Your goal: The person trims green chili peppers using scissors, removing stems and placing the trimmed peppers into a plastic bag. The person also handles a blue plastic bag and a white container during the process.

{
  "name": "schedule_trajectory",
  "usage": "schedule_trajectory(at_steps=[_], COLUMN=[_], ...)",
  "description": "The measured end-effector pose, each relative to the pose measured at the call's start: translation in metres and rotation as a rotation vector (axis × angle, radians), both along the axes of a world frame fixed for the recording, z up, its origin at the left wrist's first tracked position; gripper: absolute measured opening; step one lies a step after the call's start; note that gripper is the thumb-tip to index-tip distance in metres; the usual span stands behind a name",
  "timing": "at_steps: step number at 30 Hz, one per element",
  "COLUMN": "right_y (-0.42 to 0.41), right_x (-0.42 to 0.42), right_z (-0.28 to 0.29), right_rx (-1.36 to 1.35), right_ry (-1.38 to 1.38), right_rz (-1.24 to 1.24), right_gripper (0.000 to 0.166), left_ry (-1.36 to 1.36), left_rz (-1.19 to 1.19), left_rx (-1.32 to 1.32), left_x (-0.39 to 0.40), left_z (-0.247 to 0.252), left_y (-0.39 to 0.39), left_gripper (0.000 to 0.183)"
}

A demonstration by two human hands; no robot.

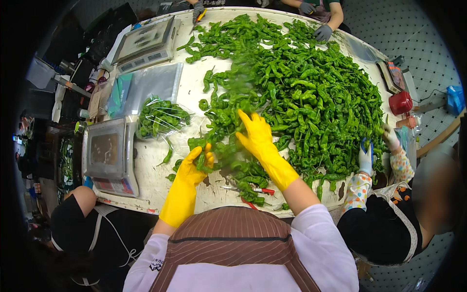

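My left hand [188,177], in a long yellow rubber glove, holds a few green peppers between curled fingers and thumb. My right hand [257,138], gloved the same way, reaches over the near left side of a big heap of wrinkled green peppers [321,106]. Its fingers are spread, and the fingertips touch or almost touch the peppers. Blurred peppers surround both hands. Just beyond my left hand lies a clear plastic bag of peppers [160,116]. Red-handled scissors [264,190] rest among loose peppers near the table's front edge, partly covered.
A platform scale [109,149] stands at left, another scale [146,42] at the far left. Flat clear bags [157,85] lie between them. A red container [400,103] sits at right. Co-workers' gloved hands [366,155] [323,33] are at the heap; another holds yellow-handled scissors [201,15].
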State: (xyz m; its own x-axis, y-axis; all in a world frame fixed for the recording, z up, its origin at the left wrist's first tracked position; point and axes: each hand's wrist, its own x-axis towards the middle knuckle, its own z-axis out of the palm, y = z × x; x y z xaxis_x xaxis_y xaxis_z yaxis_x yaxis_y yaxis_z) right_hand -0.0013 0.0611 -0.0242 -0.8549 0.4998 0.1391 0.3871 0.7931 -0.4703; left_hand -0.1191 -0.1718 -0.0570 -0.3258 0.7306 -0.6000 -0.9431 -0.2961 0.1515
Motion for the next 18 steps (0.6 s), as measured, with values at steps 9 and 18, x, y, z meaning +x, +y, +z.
schedule_trajectory(at_steps=[9,18], right_y=[-0.037,-0.008], right_x=[0.075,0.060], right_z=[-0.032,-0.011], right_rx=[-0.021,-0.094], right_ry=[0.172,0.397], right_rz=[0.125,0.084], right_gripper=[0.051,0.046], left_ry=[0.216,0.427], left_rz=[0.086,0.082], left_rx=[-0.120,-0.197], left_x=[-0.120,-0.241], left_z=[-0.051,-0.068], left_y=[0.041,0.074], left_gripper=[0.033,0.028])
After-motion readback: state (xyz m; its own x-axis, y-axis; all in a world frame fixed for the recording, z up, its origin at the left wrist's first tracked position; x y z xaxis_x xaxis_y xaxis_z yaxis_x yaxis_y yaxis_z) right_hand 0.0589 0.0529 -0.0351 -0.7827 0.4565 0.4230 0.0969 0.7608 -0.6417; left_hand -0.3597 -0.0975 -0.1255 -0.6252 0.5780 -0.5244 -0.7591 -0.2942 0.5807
